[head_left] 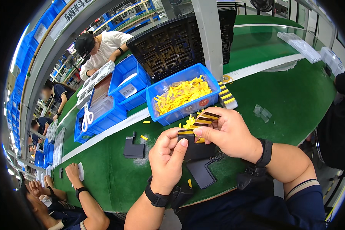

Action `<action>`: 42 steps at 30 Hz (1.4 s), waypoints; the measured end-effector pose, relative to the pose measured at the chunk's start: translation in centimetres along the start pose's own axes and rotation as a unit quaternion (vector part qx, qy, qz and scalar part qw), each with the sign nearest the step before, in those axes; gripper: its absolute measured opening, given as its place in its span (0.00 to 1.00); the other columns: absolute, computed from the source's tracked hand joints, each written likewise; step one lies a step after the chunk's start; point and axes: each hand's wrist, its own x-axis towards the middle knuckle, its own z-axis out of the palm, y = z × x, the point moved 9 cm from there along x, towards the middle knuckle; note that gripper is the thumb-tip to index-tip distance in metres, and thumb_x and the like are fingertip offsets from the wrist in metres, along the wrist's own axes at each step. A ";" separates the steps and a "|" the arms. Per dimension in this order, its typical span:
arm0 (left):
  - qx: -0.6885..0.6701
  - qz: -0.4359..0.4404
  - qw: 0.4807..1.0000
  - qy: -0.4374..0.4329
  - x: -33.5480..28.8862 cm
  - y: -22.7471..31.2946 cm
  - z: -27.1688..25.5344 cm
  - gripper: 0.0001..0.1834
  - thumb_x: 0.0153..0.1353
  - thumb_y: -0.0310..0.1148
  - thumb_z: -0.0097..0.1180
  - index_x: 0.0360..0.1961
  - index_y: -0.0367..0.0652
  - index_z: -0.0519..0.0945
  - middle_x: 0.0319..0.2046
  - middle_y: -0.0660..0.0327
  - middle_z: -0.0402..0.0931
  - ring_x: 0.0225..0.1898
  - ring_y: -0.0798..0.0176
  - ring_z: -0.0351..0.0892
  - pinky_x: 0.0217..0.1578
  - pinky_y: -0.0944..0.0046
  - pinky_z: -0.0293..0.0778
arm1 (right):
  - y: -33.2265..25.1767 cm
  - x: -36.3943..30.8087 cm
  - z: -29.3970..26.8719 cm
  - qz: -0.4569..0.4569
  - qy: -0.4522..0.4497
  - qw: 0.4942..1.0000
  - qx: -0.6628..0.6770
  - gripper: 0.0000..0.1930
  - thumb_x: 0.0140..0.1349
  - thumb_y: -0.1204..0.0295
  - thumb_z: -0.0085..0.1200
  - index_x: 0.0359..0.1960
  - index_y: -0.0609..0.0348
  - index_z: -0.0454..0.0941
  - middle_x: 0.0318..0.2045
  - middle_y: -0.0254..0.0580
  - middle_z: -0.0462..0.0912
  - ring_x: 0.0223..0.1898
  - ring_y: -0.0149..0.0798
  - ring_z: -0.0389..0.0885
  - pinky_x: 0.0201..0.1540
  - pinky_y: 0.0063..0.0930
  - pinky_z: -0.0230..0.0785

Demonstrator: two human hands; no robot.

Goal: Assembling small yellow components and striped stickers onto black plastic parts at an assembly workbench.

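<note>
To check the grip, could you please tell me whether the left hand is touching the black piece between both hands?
Touching. In the head view, the left hand has its thumb lying on the black piece, with no gap showing.

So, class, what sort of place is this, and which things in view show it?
Probably a factory assembly workshop: there's a long green worktop, a blue bin of many small yellow strips, and a co-worker in a white top at the benches.
</note>
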 end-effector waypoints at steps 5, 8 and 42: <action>0.029 0.005 1.000 0.012 0.0 -0.1 -0.2 0.13 0.61 0.25 0.52 0.46 0.33 0.71 0.33 0.59 0.80 0.35 0.75 0.75 0.36 0.76 0.69 | -0.2 0.0 0.2 -0.011 -0.001 1.000 -0.016 0.09 0.55 0.76 0.59 0.36 0.66 0.75 0.28 0.37 0.79 0.27 0.25 0.78 0.28 0.17 0.71; 0.049 0.018 0.998 0.024 -0.1 0.0 -0.3 0.13 0.60 0.25 0.53 0.46 0.33 0.71 0.33 0.59 0.80 0.34 0.76 0.75 0.35 0.76 0.70 | -2.0 -0.5 -0.2 -0.117 0.052 0.989 -0.078 0.07 0.54 0.77 0.57 0.33 0.66 0.76 0.26 0.39 0.80 0.26 0.27 0.79 0.29 0.19 0.71; 0.240 0.116 0.963 0.038 -0.4 2.4 0.4 0.13 0.57 0.25 0.55 0.43 0.36 0.73 0.32 0.55 0.81 0.33 0.64 0.82 0.34 0.69 0.74 | -4.9 -2.5 0.6 -0.353 0.127 0.880 -0.290 0.05 0.48 0.77 0.58 0.28 0.61 0.76 0.20 0.40 0.74 0.22 0.42 0.75 0.25 0.33 0.66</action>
